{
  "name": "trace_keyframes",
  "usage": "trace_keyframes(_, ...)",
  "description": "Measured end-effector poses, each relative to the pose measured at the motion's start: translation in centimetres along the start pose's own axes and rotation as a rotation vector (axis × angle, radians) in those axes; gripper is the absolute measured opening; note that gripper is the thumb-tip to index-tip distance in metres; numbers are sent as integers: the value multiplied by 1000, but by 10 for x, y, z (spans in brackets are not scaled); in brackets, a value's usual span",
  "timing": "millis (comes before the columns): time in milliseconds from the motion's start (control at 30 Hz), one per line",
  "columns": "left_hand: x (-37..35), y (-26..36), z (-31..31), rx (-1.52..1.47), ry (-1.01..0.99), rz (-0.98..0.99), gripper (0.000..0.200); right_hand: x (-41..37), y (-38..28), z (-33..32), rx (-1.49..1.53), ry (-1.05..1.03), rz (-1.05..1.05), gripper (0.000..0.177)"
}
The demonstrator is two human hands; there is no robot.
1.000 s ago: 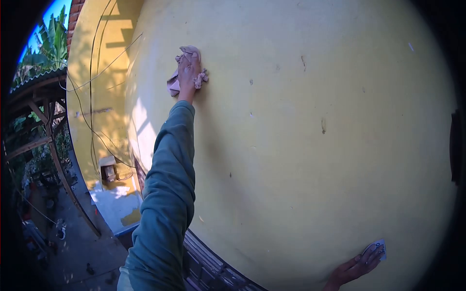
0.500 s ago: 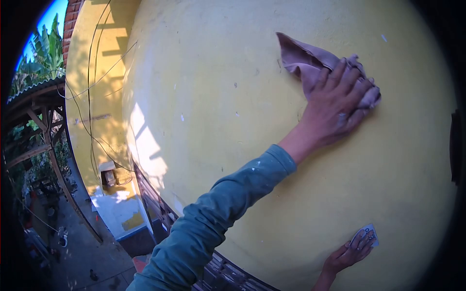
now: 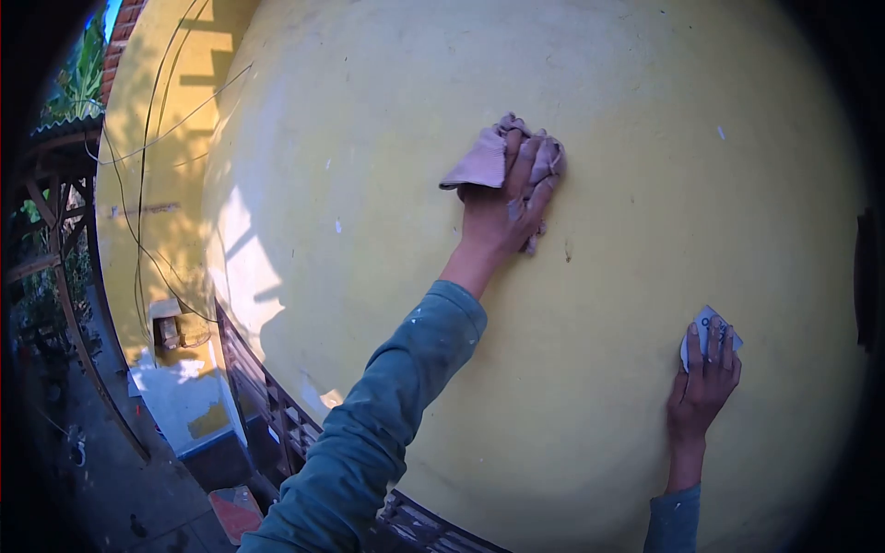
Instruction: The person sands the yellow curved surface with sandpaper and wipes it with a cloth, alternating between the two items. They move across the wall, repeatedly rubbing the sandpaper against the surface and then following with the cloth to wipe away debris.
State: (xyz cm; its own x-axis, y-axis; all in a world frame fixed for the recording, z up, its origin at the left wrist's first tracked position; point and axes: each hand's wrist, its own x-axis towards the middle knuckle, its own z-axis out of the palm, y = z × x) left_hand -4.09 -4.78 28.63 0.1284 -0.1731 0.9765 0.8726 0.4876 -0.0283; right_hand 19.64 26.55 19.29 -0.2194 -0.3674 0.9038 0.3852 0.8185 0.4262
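Observation:
A mauve cloth [image 3: 481, 164] is bunched under my left hand [image 3: 505, 207], which presses it against the yellow wall [image 3: 572, 369]. One corner of the cloth folds back over the fingers, and a loose end hangs below them. Lower on the right, my right hand [image 3: 702, 392] holds a small pale sheet with dark print, apparently sandpaper [image 3: 706, 324], flat to the wall. Its fingers lie over the sheet, so part of it is hidden. Both arms wear teal sleeves with pale specks.
Below the wall runs a dark slatted wooden frame [image 3: 267, 396]. To the left are hanging cables [image 3: 143, 194], a small box [image 3: 167, 330] in a wall recess, and a timber-posted roof structure [image 3: 64, 240]. A reddish slab [image 3: 236, 511] lies low down.
My left hand has swept the cloth left and slightly down across the wall. My right hand has moved up with the sheet, bringing more of its forearm into view. The camera view has shifted slightly.

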Motion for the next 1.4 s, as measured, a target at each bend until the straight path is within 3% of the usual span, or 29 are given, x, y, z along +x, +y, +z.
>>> trace_keyframes(100, -32, -68, -32, 134, 91, -273, 59, 86, -4, 8, 10, 55, -118, 66)
trace_keyframes(167, -72, -86, -49, 213, 98, -341, 61, 141, -15, 12, 22, 81, -189, 66)
trace_keyframes(300, -180, -42, -75, 185, -129, -400, 65, 258, 10, 29, -44, 158, -266, 56)
trace_keyframes(367, -236, -16, -82, 183, -183, -315, 68, 323, 53, 53, -102, 297, -92, 48)
trace_keyframes(433, -269, -4, -86, 179, -221, -343, 69, 371, 78, 71, -152, 301, 246, 45)
trace_keyframes(467, -278, -2, -88, 164, -255, -360, 69, 381, 63, 78, -149, 289, 238, 45)
trace_keyframes(533, -278, -5, -89, 135, -246, -356, 71, 387, 10, 79, -100, 294, 179, 44)
trace_keyframes(667, -281, -6, -85, 146, -224, -330, 74, 290, -180, 73, 100, 83, -538, 46)
trace_keyframes(733, -282, -6, -83, 143, -218, -324, 73, 271, -200, 65, 202, -42, -700, 47)
trace_keyframes(767, -282, -8, -83, 151, -213, -321, 73, 285, -185, 64, 198, -37, -696, 49)
trace_keyframes(867, -287, -11, -81, 135, -207, -316, 72, 348, -93, 58, -21, 213, -359, 45)
trace_keyframes(933, -288, -14, -80, 154, -203, -305, 73, 385, -7, 69, -117, 304, -42, 43)
trace_keyframes(1000, -289, -13, -79, 158, -204, -301, 73, 391, 29, 55, -89, 295, 314, 42)
trace_keyframes(1100, -290, -12, -79, 141, -192, -297, 75, 369, -12, 63, -186, 300, 181, 40)
trace_keyframes(1167, -290, -13, -79, 137, -168, -300, 75, 330, -83, 60, -46, 346, -259, 40)
trace_keyframes(1200, -288, -15, -78, 125, -166, -292, 75, 303, -118, 54, 64, 221, -408, 43)
trace_keyframes(1267, -289, -13, -80, 154, -179, -295, 74, 288, -129, 53, 109, 136, -535, 46)
trace_keyframes(1300, -288, -13, -81, 162, -181, -293, 73, 300, -114, 46, 63, 141, -567, 45)
trace_keyframes(1400, -288, -14, -81, 151, -169, -290, 72, 350, -15, 52, -160, 325, -244, 41)
